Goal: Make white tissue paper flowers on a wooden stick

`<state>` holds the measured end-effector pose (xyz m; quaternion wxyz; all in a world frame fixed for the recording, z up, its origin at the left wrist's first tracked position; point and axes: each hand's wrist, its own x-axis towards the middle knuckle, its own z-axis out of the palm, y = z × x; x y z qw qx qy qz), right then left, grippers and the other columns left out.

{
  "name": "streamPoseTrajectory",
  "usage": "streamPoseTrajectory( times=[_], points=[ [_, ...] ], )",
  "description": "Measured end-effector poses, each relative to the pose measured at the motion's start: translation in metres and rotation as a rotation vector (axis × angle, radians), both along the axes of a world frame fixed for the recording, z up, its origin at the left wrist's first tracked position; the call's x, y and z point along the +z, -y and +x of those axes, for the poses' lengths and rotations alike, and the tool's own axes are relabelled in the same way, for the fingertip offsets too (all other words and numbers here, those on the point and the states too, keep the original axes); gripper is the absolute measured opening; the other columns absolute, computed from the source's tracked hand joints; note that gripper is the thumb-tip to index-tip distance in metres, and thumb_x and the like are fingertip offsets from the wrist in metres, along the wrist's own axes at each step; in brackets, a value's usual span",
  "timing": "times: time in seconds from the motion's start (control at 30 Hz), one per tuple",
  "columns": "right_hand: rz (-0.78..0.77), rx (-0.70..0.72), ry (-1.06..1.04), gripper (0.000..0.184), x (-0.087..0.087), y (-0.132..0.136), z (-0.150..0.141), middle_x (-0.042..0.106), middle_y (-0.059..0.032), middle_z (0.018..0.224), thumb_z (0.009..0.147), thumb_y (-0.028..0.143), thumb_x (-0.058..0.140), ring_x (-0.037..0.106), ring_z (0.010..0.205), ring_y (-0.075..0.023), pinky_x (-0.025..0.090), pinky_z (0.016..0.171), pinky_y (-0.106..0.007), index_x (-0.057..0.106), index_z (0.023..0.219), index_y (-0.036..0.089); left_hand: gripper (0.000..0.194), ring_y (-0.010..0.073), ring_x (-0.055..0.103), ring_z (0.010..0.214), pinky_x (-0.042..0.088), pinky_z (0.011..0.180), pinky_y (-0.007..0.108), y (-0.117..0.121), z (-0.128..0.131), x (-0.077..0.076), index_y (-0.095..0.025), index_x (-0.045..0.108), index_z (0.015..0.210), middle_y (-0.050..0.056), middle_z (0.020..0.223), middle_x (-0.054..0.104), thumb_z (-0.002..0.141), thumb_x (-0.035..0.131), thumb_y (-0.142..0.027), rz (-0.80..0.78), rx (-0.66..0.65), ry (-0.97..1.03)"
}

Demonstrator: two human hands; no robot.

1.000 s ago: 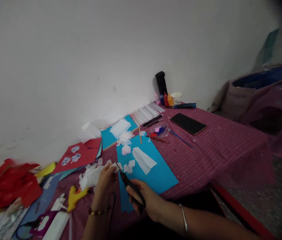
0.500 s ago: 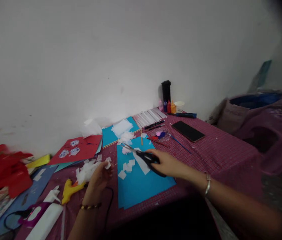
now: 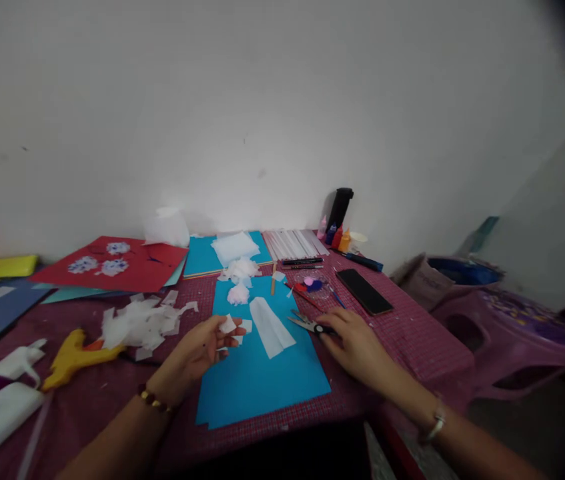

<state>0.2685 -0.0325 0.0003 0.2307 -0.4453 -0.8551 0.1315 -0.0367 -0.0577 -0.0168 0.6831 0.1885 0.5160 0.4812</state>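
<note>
My left hand is over the left edge of the blue paper, a small white paper square pinched between thumb and fingers. More white squares show just beyond its fingertips, partly hidden by them. At the right edge of the blue paper, my right hand is low over the table, its fingers around the dark handles of the scissors. The blades point left and are slightly apart. Between the hands lies a folded white paper strip. A crumpled pale pink paper puff sits farther up the sheet.
Left are a heap of white paper scraps, a yellow glue gun and red paper with flower shapes. Right are a phone, brushes and a paint palette. Paint bottles stand by the wall; a pink stool is beyond.
My right hand has lowered the scissors from above the white strip to the right edge of the blue paper. My left hand has come over the paper's left edge. The view has shifted.
</note>
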Motion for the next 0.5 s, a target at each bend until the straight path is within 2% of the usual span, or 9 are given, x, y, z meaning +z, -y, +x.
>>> streamPoseTrajectory(
  times=[0.1, 0.23, 0.37, 0.5],
  points=[
    [-0.028, 0.199, -0.219, 0.014, 0.013, -0.005, -0.055, 0.062, -0.0065, 0.094, 0.084, 0.022, 0.054, 0.055, 0.093, -0.019, 0.04, 0.084, -0.032, 0.063, 0.095, 0.02, 0.026, 0.0172, 0.064, 0.061, 0.044, 0.045, 0.023, -0.008, 0.013, -0.002, -0.012, 0.066, 0.094, 0.013, 0.088, 0.071, 0.075, 0.06, -0.029, -0.009, -0.029, -0.004],
    [-0.02, 0.275, -0.248, 0.007, 0.007, -0.019, -0.112, 0.06, -0.0027, 0.085, 0.079, 0.018, 0.06, 0.054, 0.087, -0.0169, 0.039, 0.08, -0.029, 0.06, 0.086, 0.019, 0.023, 0.0167, 0.063, 0.066, 0.045, 0.051, 0.024, -0.015, 0.021, 0.0, -0.017, 0.063, 0.086, 0.006, 0.08, 0.069, 0.072, 0.065, -0.034, 0.072, -0.039, -0.031],
    [-0.055, 0.265, -0.236, 0.013, -0.001, -0.031, -0.135, 0.058, -0.0012, 0.081, 0.074, 0.017, 0.064, 0.053, 0.08, -0.0153, 0.037, 0.073, -0.027, 0.057, 0.084, 0.018, 0.023, 0.0137, 0.057, 0.063, 0.044, 0.053, 0.024, -0.016, 0.023, 0.01, -0.017, 0.061, 0.08, 0.002, 0.076, 0.063, 0.07, 0.065, -0.037, 0.132, -0.047, -0.099],
    [-0.108, 0.267, -0.252, 0.008, -0.007, -0.042, -0.146, 0.054, 0.0013, 0.071, 0.073, 0.011, 0.058, 0.05, 0.071, -0.0127, 0.034, 0.066, -0.025, 0.052, 0.071, 0.017, 0.029, 0.0154, 0.055, 0.065, 0.043, 0.052, 0.024, -0.02, 0.028, 0.022, -0.017, 0.057, 0.073, 0.001, 0.068, 0.056, 0.069, 0.063, -0.045, 0.113, -0.022, -0.221]
  ],
)
